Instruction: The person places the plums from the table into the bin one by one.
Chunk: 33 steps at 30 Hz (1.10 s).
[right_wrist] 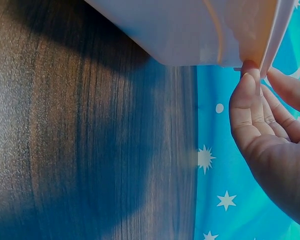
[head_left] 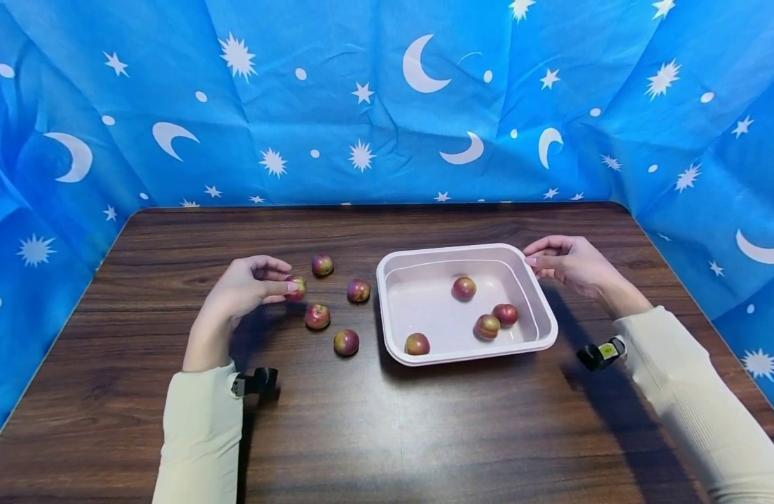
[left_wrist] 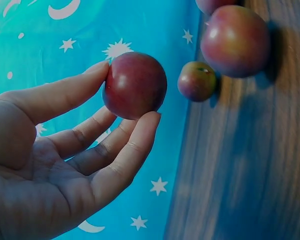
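My left hand (head_left: 240,288) pinches a reddish plum (left_wrist: 135,86) between thumb and fingertips at the left of the table. Several more plums lie close by on the wood, among them one just below the held plum (head_left: 317,316) and one nearest the box (head_left: 358,290). A white plastic box (head_left: 387,308) stands right of them, with several plums inside; one sits in its near left corner (head_left: 417,344). At the box's far right corner, my right hand (head_left: 569,264) grips the rim, thumb and fingers on either side of it in the right wrist view.
The dark wood-grain table (head_left: 336,434) spreads under everything. Behind it and along both sides hangs a blue cloth (head_left: 336,105) with white moons and stars. A small black device is strapped at each wrist.
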Each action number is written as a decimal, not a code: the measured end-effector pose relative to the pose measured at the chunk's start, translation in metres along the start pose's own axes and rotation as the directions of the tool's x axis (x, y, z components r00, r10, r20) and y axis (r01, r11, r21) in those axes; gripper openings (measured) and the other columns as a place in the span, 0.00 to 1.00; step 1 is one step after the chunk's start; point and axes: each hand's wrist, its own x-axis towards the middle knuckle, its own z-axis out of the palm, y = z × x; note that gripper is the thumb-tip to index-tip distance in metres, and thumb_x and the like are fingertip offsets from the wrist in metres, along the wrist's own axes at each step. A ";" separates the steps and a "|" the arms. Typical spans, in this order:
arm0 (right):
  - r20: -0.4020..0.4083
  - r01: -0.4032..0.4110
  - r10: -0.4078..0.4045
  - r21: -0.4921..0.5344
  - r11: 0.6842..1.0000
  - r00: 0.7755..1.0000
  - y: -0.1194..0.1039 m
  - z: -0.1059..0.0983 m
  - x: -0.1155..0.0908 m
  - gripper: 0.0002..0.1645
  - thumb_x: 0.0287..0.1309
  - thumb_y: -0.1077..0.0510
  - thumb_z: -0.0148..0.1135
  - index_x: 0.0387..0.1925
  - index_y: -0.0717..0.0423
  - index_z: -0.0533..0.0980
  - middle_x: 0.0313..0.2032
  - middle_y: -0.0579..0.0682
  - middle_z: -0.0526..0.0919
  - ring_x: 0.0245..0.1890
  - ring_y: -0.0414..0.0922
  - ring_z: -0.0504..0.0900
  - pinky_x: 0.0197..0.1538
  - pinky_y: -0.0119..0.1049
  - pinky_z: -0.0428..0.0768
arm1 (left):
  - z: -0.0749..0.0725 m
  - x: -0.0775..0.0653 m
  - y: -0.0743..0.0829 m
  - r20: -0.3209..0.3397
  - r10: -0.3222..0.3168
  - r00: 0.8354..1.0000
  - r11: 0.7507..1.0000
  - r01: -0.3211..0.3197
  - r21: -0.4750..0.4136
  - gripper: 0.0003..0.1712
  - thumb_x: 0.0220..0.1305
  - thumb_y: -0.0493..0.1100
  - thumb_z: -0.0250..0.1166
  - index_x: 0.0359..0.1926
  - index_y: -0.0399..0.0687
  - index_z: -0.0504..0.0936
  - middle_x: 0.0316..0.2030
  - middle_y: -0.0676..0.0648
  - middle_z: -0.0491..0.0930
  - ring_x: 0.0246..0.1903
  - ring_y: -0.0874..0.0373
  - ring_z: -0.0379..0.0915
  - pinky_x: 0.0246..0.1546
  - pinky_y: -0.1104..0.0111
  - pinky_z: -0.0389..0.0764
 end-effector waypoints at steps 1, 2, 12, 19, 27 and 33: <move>0.000 -0.002 0.002 -0.003 1.000 1.000 0.000 0.000 0.000 0.15 0.56 0.60 0.61 0.44 0.65 0.73 0.32 0.47 0.82 0.30 0.42 0.80 0.39 0.34 0.80 | 0.001 0.000 0.002 -0.003 0.000 1.000 1.000 0.000 -0.004 0.27 0.59 0.40 0.64 0.55 0.29 0.66 0.45 0.36 0.71 0.36 0.59 0.76 0.46 0.59 0.75; 0.001 -0.003 0.003 -0.004 1.000 1.000 -0.001 0.000 0.000 0.16 0.56 0.60 0.61 0.44 0.65 0.73 0.32 0.47 0.82 0.30 0.42 0.80 0.39 0.34 0.80 | 0.001 0.001 0.003 -0.005 0.000 1.000 1.000 0.000 -0.008 0.27 0.58 0.40 0.64 0.55 0.30 0.66 0.45 0.36 0.71 0.37 0.59 0.76 0.46 0.60 0.75; -0.002 -0.005 0.005 -0.009 1.000 1.000 -0.001 0.000 -0.001 0.16 0.57 0.59 0.61 0.45 0.65 0.72 0.32 0.47 0.81 0.30 0.42 0.80 0.39 0.34 0.80 | 0.006 0.006 0.024 -0.034 0.001 0.999 1.000 -0.001 -0.004 0.27 0.59 0.41 0.63 0.55 0.32 0.67 0.47 0.36 0.71 0.38 0.55 0.77 0.40 0.68 0.78; 0.000 0.000 0.000 0.011 1.000 1.000 0.000 0.000 0.000 0.17 0.56 0.60 0.61 0.44 0.66 0.72 0.32 0.47 0.81 0.30 0.42 0.80 0.39 0.34 0.80 | 0.009 0.009 0.037 -0.048 0.030 0.998 0.998 -0.027 0.060 0.26 0.59 0.42 0.63 0.55 0.34 0.68 0.48 0.36 0.72 0.40 0.52 0.75 0.38 0.71 0.79; -0.001 0.002 -0.002 0.031 1.000 1.000 0.001 0.000 0.000 0.13 0.55 0.61 0.62 0.42 0.63 0.74 0.31 0.48 0.81 0.29 0.42 0.80 0.38 0.33 0.80 | 0.017 0.014 0.051 -0.050 0.061 0.997 0.996 -0.057 0.069 0.24 0.59 0.44 0.63 0.53 0.36 0.70 0.47 0.38 0.74 0.41 0.50 0.75 0.39 0.67 0.79; 0.011 0.010 -0.011 0.055 0.998 1.000 0.001 0.000 0.001 0.08 0.56 0.63 0.61 0.39 0.59 0.76 0.31 0.49 0.82 0.29 0.42 0.80 0.38 0.34 0.80 | 0.023 0.016 0.062 -0.046 0.076 0.996 0.995 -0.073 0.073 0.24 0.59 0.46 0.64 0.52 0.38 0.71 0.46 0.39 0.74 0.41 0.50 0.75 0.37 0.71 0.79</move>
